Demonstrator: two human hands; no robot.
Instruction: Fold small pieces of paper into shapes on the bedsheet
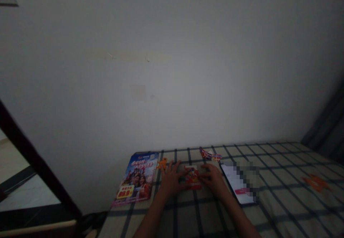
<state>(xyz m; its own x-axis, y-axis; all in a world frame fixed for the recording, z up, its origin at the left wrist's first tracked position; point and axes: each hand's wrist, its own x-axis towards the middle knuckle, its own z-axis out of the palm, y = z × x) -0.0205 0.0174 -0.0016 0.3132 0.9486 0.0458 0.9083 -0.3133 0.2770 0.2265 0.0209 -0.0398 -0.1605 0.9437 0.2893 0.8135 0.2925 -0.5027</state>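
My left hand (pixel 172 180) and my right hand (pixel 213 178) rest on a checked bed sheet (pixel 282 202), on either side of a small folded red printed paper (pixel 192 177). Fingertips of both hands press on its edges. The left hand's fingers are spread and lie flat. The right hand's fingers are curled over the paper's right edge. A small orange paper shape (pixel 162 164) lies just left of my left hand.
A colourful printed flyer (pixel 137 183) lies at the left edge of the bed. A phone with a lit screen (pixel 238 184) lies right of my right hand. A small folded printed piece (pixel 210 155) sits near the wall. A dark bed-frame bar (pixel 32 159) slants at left.
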